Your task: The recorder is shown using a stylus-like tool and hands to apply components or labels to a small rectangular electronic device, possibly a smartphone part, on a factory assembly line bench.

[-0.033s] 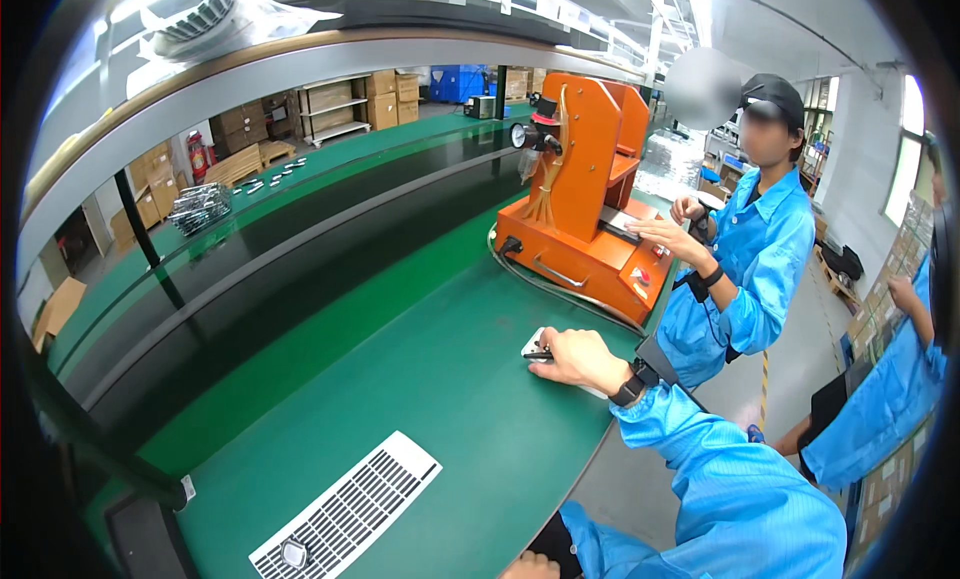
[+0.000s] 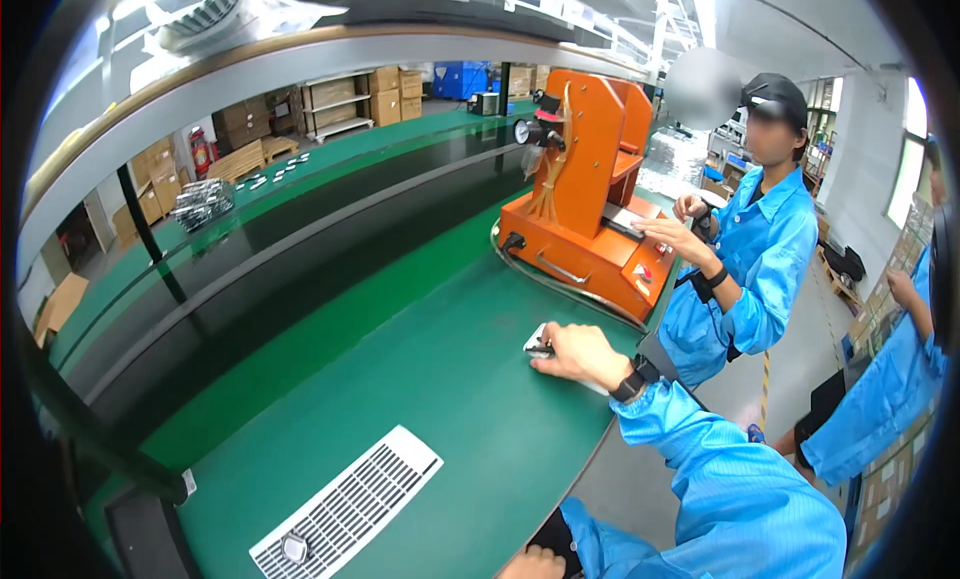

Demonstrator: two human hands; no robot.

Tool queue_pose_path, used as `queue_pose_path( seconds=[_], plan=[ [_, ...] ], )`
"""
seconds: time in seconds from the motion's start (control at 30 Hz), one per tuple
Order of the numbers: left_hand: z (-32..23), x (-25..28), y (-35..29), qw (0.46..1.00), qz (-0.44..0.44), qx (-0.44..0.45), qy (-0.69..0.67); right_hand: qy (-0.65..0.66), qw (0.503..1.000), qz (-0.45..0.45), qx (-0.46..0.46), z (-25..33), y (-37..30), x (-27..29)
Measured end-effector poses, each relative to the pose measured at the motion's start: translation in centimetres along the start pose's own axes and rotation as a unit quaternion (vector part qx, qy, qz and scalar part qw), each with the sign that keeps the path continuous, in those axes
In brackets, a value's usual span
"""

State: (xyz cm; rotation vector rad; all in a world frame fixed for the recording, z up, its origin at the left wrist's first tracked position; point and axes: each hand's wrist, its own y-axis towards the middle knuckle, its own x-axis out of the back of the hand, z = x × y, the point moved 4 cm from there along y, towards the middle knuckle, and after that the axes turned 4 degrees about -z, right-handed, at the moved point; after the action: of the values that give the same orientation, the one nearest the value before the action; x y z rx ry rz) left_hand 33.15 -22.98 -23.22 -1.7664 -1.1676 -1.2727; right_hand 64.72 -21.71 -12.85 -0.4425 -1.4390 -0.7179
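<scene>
My right hand (image 2: 585,357) reaches over the green tabletop with thumb and fingers pinched on a small dark piece, mostly covered by the fingertips. Beneath that hand lies a white flat piece (image 2: 531,340); its far end and a sliver by the wrist show. At the lower edge, my left hand (image 2: 537,565) is cut off by the picture, close to the table's near edge; its fingers are mostly hidden. A long white slotted panel (image 2: 397,476) lies on the table to the left. On its near end sits a small silvery squarish part (image 2: 294,548).
An orange machine (image 2: 575,214) with a pressure gauge and cable stands beyond my right hand. A co-worker in blue (image 2: 765,239) holds both hands by it. A dark conveyor belt (image 2: 300,269) runs behind; a stack of metal parts (image 2: 203,203) rests across it.
My right hand and the small dark piece in its fingertips have shifted very slightly. The panel and the silvery part stay where they were.
</scene>
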Motion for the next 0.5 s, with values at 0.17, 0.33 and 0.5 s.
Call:
queue_pose_path(
  seconds=[0.17,0.33,0.5],
  plan=[
    [-1.7,5.8,0.9,0.984,-0.138,-0.104,-0.035,0.026,0.995,-0.088,-0.025,-0.5,-0.1,-1.0],
    [1.4,16.4,-2.7,0.946,-0.313,-0.063,0.055,0.089,0.983,-0.156,-0.03,-0.2,-1.3,-1.4],
    [8.6,21.9,-15.4,0.828,-0.448,0.326,0.085,0.096,0.982,-0.159,-0.032,-0.5,-1.3,-1.9]
  ],
)
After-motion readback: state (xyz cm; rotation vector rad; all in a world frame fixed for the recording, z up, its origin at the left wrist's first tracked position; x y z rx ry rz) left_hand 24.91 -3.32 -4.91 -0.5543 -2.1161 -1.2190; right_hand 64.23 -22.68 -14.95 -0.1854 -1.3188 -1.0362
